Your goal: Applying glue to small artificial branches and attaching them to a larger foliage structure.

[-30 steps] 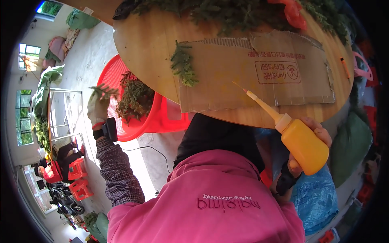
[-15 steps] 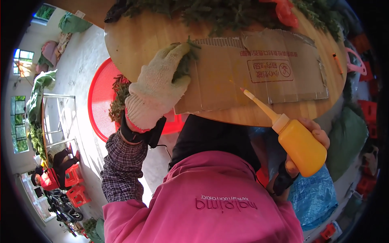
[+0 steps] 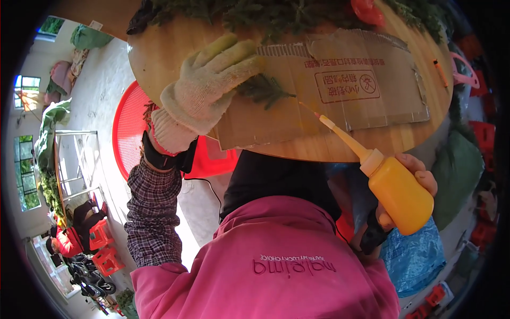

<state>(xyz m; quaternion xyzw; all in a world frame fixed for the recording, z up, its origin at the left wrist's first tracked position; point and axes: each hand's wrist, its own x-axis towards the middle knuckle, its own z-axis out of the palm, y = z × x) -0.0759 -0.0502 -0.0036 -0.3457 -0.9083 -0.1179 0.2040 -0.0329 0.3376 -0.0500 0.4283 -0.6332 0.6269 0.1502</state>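
My left hand (image 3: 204, 87), in a cream knit glove, is closed on a green artificial fir sprig (image 3: 265, 91) above a flattened cardboard sheet (image 3: 297, 127). The sprig sticks out from under the gloved fingers, its stem end pointing right. Bare fingers of my right hand (image 3: 424, 178) wrap round a yellow squeeze bottle (image 3: 401, 196) at the table's near right edge. Its long thin nozzle (image 3: 342, 135) points up and left. The nozzle's fine tip is close to the stem end; whether they touch I cannot tell.
The cardboard lies on a rounded wooden table (image 3: 154, 64). More fir greenery (image 3: 276, 16) heaps along the far side, with a red plastic bag (image 3: 368, 13). An orange marker-like stick (image 3: 441, 73) lies at right. A red basket (image 3: 125, 130) stands below at left.
My left hand has turned, bringing the sprig out to the right with its stem toward the nozzle. The bottle has shifted slightly right and down in the picture.
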